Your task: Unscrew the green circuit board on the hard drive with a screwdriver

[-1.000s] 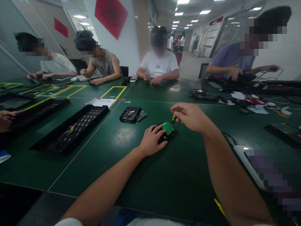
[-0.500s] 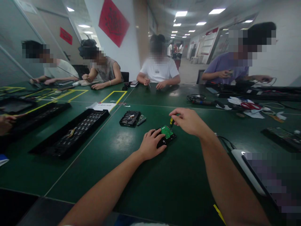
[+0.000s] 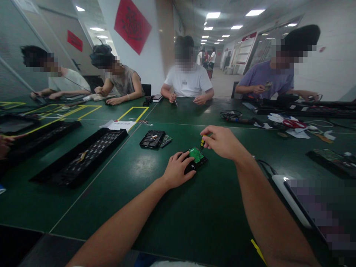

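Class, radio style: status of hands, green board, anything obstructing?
Left hand spread on black casing. Right hand gripping yellow-handled screwdriver, tip at green board; contact unclear. Left hand hides part of casing.

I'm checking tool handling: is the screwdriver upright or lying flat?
Near upright: the right hand holds the yellow screwdriver from above, its shaft pointing down toward the green board. Tip contact: cannot tell.

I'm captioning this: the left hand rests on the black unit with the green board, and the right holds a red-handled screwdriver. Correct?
Not red: the head view shows the right hand holding a yellow-handled screwdriver. The rest stands.
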`<state>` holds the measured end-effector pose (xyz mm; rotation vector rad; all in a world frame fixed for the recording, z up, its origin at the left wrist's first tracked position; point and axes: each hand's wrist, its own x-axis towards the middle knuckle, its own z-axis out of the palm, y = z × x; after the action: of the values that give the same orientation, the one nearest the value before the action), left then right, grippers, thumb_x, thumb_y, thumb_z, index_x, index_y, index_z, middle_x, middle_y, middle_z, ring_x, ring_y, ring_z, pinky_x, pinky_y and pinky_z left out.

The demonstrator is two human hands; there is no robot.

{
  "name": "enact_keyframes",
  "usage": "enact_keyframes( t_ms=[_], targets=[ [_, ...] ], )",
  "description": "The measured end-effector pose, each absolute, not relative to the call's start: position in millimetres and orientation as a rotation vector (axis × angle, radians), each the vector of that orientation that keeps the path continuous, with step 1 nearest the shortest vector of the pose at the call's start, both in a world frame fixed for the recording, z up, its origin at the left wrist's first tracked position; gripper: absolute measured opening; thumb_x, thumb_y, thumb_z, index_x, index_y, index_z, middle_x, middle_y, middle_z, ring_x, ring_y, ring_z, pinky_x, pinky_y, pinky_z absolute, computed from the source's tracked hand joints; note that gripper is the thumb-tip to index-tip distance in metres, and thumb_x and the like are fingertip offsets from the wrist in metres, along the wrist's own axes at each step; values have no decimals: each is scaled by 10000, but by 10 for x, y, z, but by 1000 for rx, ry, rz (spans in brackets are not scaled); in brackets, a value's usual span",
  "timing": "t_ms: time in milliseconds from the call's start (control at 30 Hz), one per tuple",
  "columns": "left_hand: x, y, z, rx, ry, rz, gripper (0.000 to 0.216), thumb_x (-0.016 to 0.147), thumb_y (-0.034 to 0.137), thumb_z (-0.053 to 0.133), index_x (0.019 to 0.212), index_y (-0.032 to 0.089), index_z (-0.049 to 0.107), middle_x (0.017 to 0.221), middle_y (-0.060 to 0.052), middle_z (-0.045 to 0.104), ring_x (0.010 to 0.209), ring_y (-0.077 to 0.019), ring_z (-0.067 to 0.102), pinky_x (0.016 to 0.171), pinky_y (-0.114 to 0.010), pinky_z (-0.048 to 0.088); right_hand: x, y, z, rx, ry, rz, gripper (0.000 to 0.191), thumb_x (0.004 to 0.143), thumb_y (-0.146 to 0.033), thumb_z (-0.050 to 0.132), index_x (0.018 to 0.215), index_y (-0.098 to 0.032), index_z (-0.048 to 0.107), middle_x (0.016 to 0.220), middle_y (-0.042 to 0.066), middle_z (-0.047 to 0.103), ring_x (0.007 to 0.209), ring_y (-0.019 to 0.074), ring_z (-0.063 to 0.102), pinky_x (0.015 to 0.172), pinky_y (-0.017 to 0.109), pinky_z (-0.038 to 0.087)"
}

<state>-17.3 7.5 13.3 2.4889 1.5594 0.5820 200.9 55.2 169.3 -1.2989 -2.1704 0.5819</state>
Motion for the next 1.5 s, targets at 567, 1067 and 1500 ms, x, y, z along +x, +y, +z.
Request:
enact_keyframes(
  t_ms=[567,1067,1500],
  targets=[
    [-177,79,119,2502,1557,583,603,964,523,722,1514,303,610,1659,-86,493,1506,-418,393,1196,-637,385,1960,589,1653,-1297,-2145,663,165,1016,-283,586,1015,-204,732,797,33,781,701,177,732,725,301,532],
    [-176,74,129,2489,1552,583,603,961,520,725,1516,317,608,1657,-85,497,1513,-415,394,1198,-633,384,1982,572,1658,-1273,-2136,625,123,991,-298,642,993,-209,727,837,44,793,718,180,722,699,299,530],
    [-172,73,120,2488,1551,588,594,960,511,726,1510,314,613,1654,-88,502,1511,-411,395,1201,-635,379,1999,570,1685,-1370,-2136,474,138,945,-340,716,958,-203,719,1003,87,804,674,187,691,681,339,516]
  ],
)
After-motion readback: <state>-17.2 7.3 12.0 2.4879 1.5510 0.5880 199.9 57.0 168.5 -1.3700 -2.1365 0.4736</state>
